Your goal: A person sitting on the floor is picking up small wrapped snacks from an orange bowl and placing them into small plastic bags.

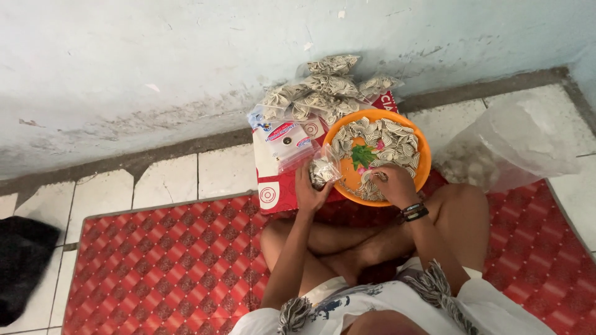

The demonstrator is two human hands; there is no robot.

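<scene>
A dark cloth bundle [22,263] lies at the far left on the pale tiled floor [164,180], beside a red diamond-patterned mat [161,267] on which the person sits cross-legged. The left hand [308,189] has its grip closed round a small clear plastic bag [323,169] of pale shells, held mouth-up, likely so it can take more. Behind it rests a red-and-white carton [276,167] with filled clear bags [326,93] stacked at the wall. The right hand [392,183] rests in the round orange plastic bowl [424,155], its grip pinched on the shells [385,139], just right of the bag. A large cloudy plastic bag [515,142] lies at the far right.
</scene>
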